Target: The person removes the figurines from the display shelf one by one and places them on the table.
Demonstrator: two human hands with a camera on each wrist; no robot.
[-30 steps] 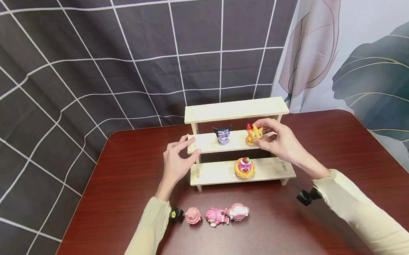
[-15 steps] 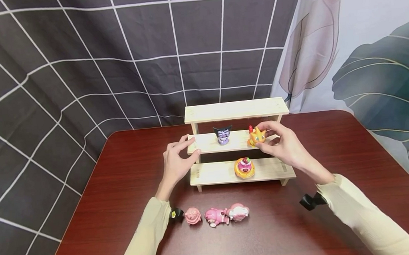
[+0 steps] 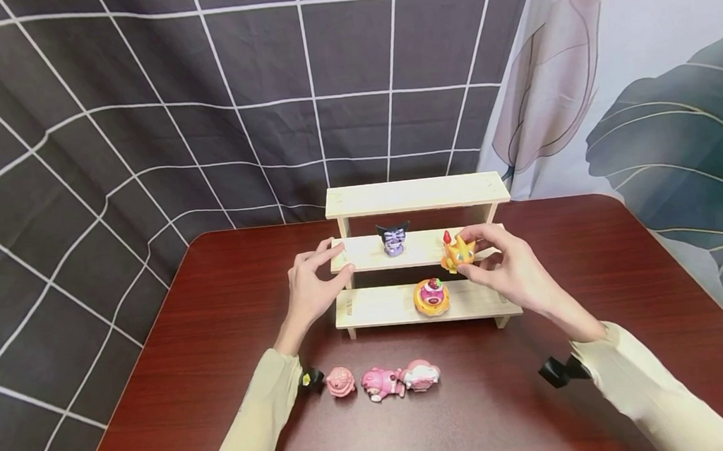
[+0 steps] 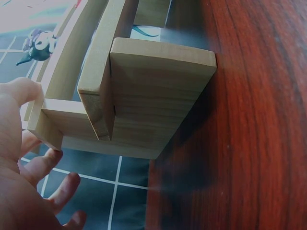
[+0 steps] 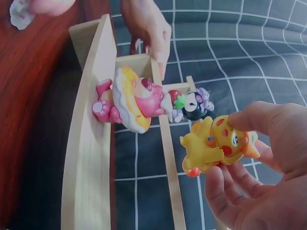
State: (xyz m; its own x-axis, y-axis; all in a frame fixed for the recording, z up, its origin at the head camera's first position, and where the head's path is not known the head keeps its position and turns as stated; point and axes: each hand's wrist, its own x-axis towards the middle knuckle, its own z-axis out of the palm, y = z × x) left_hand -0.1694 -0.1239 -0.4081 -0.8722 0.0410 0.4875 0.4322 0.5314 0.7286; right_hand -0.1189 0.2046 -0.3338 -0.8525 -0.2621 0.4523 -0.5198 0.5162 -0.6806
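My right hand pinches a yellow-orange pointy-eared figurine by its head, thumb on one side and fingers on the other. In the head view this figurine overlaps the front edge of the middle tier, toward its right end. My left hand grips the left end of that tier on the wooden three-tier display stand, its thumb at the front. A purple figurine with black ears stands on the middle tier. Below it, a pink bear figurine in a yellow ring sits on the bottom tier.
In front of the stand, a round pink figurine, a pink bear figurine lying down and a pink-and-white figurine lie on the dark red table. A grid-patterned curtain hangs behind.
My right hand has moved the yellow figurine slightly right and toward me, from over the middle tier to its front edge. The left hand stays at the stand's left end.
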